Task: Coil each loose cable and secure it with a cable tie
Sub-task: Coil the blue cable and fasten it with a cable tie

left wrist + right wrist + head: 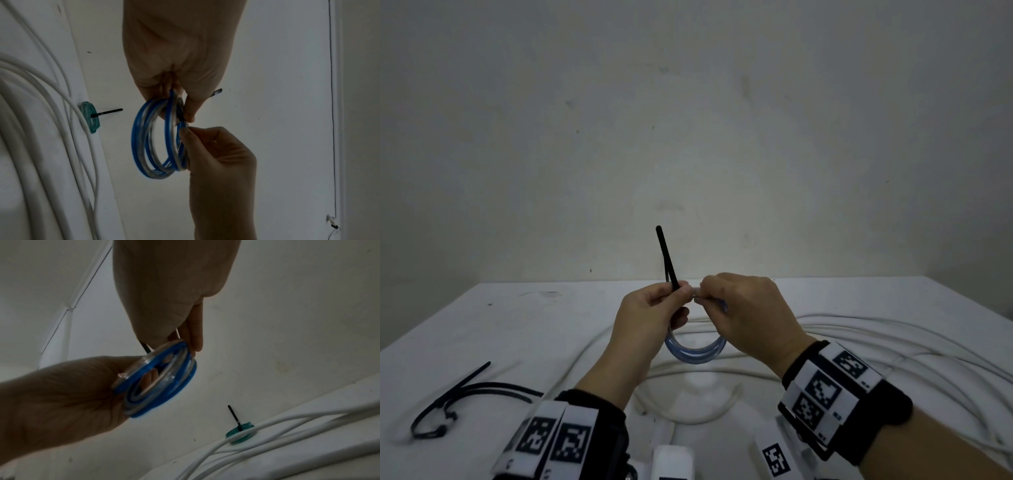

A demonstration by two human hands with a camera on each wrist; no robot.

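Fingers (681,291) around blue coil (693,353)

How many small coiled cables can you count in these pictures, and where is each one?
2. The blue coil is held in the air between the left hand and the right hand. The green coil lies among the white cables. Others may be hidden.

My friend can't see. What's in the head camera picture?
Two hands hold a small blue cable coil above a white table: the left hand pinches a black cable tie that sticks upward, and the right hand grips the coil's top.
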